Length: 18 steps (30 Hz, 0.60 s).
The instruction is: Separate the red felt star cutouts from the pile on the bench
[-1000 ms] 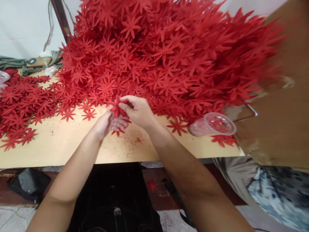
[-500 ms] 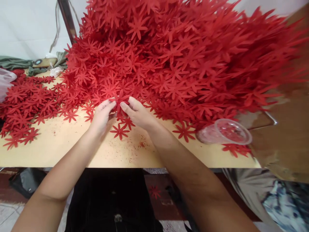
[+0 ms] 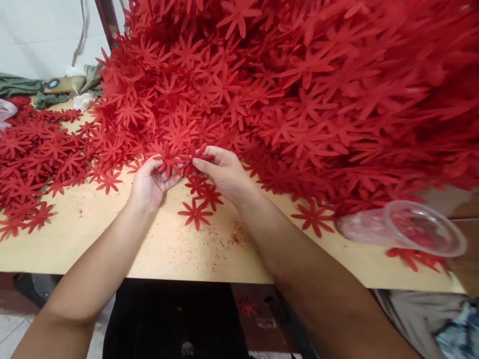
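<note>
My left hand [image 3: 147, 185] pinches a red flower cutout [image 3: 169, 160] by one petal between thumb and finger, its other fingers half spread beneath. Close beside it, my right hand [image 3: 229, 175] grips a second red flower cutout [image 3: 196, 153], thumb on top. I cannot tell whether the two cutouts touch. Just below my hands, several loose red flowers [image 3: 195, 214] lie on the pale tabletop [image 3: 157, 252]. Behind them rises a large heap of the same red flowers [image 3: 224, 85].
A smaller pile of red flowers [image 3: 26, 159] spreads at left. At right, a clear plastic cup [image 3: 368, 227] lies on its side by a single flower [image 3: 313, 216]. Red crumbs [image 3: 235, 239] dot the table near its front edge. Green cloth [image 3: 22, 86] lies at the back left.
The red cutouts that were together between my hands are now apart, one in each hand. My left hand has turned palm up. The view has shifted, so the cup appears further right.
</note>
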Each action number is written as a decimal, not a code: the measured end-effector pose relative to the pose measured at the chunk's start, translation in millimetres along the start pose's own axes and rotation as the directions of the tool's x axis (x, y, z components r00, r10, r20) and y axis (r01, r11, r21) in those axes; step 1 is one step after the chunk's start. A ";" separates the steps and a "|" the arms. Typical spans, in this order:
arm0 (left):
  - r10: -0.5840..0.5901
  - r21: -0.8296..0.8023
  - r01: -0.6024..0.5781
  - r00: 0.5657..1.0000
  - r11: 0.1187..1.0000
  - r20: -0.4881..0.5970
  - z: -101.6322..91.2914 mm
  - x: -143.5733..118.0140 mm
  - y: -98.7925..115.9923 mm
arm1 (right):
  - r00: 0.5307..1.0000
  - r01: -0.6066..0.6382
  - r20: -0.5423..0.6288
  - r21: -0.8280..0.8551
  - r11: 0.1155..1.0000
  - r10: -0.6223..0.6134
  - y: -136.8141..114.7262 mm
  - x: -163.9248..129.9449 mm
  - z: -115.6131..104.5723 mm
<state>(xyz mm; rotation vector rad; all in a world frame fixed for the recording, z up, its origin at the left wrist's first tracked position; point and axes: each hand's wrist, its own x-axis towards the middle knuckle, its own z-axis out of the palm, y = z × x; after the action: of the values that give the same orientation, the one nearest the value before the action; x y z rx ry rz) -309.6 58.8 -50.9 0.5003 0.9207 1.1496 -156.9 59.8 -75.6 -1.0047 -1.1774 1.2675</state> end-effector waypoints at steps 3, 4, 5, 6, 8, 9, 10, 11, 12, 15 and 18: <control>-0.013 0.010 0.012 0.998 1.000 0.062 -0.8 -0.2 -2.1 | 0.999 -0.034 -0.028 -0.011 0.999 0.033 0.9 -5.6 0.4; -0.017 0.026 0.015 0.997 1.000 0.081 -0.6 -0.1 -3.6 | 0.998 -0.043 -0.039 -0.023 0.999 0.042 0.5 -7.0 1.2; -0.016 0.046 0.012 0.996 0.999 0.092 -0.4 0.0 -5.5 | 0.998 -0.050 -0.050 -0.033 0.998 0.048 0.0 -8.0 2.1; -0.013 0.071 0.006 0.995 0.997 0.098 -0.2 0.2 -7.7 | 0.997 -0.054 -0.062 -0.041 0.998 0.051 -0.5 -8.7 3.1; -0.003 0.124 -0.009 0.995 0.992 0.097 0.1 0.8 -12.3 | 0.995 -0.051 -0.085 -0.058 0.997 0.046 -1.0 -9.6 4.6; 0.002 0.145 -0.015 0.996 0.989 0.091 0.1 1.0 -14.3 | 0.995 -0.046 -0.091 -0.067 0.997 0.040 -0.8 -9.9 5.1; 0.006 0.162 -0.019 0.997 0.987 0.083 0.0 1.3 -15.8 | 0.995 -0.037 -0.095 -0.072 0.997 0.030 -0.3 -10.2 5.3; 0.009 0.174 -0.022 0.997 0.985 0.076 -0.1 1.5 -16.8 | 0.995 -0.020 -0.100 -0.074 0.997 0.012 0.5 -10.6 5.4; 0.019 0.182 -0.032 0.997 0.983 0.071 -0.4 1.7 -17.2 | 0.994 0.004 -0.105 -0.073 0.997 -0.012 1.4 -11.1 5.4; 0.080 0.215 -0.103 0.991 0.971 0.111 -0.8 1.2 -16.3 | 0.990 0.062 -0.121 -0.073 0.995 -0.070 3.5 -12.7 5.5; 0.103 0.279 -0.165 0.969 0.946 0.226 -0.6 -0.7 -15.5 | 0.990 0.044 -0.126 -0.095 0.994 -0.056 2.4 -14.2 6.3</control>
<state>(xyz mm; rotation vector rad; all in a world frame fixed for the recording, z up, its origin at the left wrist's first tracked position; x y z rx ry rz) -301.6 52.5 -62.6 0.9242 0.8883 1.0613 -162.6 45.4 -78.1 -1.1015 -1.1629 1.1009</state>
